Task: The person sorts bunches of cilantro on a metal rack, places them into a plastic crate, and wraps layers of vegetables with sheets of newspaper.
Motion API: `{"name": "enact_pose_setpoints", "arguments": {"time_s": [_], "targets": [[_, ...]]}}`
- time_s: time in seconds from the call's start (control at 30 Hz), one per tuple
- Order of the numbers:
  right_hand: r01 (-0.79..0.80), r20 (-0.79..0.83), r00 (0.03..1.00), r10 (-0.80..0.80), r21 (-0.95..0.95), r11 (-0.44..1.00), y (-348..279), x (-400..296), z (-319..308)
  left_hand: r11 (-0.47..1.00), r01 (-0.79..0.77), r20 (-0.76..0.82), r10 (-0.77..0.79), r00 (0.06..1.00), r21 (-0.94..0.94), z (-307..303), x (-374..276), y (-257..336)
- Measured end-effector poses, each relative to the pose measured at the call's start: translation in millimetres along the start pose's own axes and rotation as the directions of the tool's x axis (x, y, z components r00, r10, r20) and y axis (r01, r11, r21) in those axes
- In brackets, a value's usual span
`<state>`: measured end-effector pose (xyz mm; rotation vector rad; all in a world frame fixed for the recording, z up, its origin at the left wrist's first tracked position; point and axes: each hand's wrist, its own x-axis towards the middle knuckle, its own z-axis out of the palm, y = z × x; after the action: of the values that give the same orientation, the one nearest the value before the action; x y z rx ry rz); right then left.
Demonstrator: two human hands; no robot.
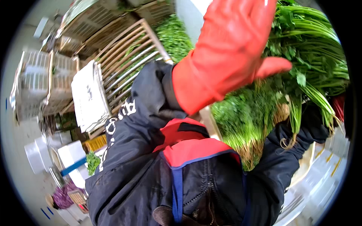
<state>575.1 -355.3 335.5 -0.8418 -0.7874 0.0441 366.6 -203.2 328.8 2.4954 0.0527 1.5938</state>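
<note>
My left hand (232,48), in a red rubber glove, is raised over the middle with its thumb apart and its fingertips cut off by the top edge. Nothing shows in its grip. Long-stemmed leafy greens with roots, like Chinese celery (314,53), lie across my right forearm at the right. Only a bit of red, apparently my right hand's glove (338,106), shows beyond the stems; its fingers are hidden. Below the greens, finer feathery herbs with brown roots (246,121) stand bunched in front of my chest.
A slatted metal rack (127,62) holds a stack of white printed sheets (89,97). Behind it are more leafy greens (174,38). Wrapped crates (36,82) stand at the left. White foam boxes (73,161) and a purple net sack (66,195) are at the lower left.
</note>
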Motion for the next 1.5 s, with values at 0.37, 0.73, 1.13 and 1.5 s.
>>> {"name": "enact_pose_setpoints", "arguments": {"time_s": [0.37, 0.73, 1.13, 1.5], "targets": [[-0.900, 0.786, 0.307, 0.537, 0.056, 0.433, 252.2, -86.5, 354.8, 0.222, 0.861, 0.611, -0.625, 0.485, -0.457, -245.9, -162.7, -210.6], [-0.644, 0.290, -0.115, 0.950, -0.750, 0.151, 536.6, -258.2, 373.9, 0.032, 0.990, 0.268, -0.963, -0.006, 0.139, -243.3, -427.1, -292.8], [-0.565, 0.174, 0.209, 0.962, -0.781, 0.265, 414.9, -295.5, 308.3, -0.085, 0.973, 0.419, -0.891, -0.171, 0.217, -252.3, -418.0, -351.0], [-0.314, 0.165, 0.610, 0.775, -0.847, 0.428, 421.1, -271.4, 302.5, -0.083, 0.991, 0.364, -0.924, -0.117, 0.106, -230.1, -390.3, -326.7]]}}
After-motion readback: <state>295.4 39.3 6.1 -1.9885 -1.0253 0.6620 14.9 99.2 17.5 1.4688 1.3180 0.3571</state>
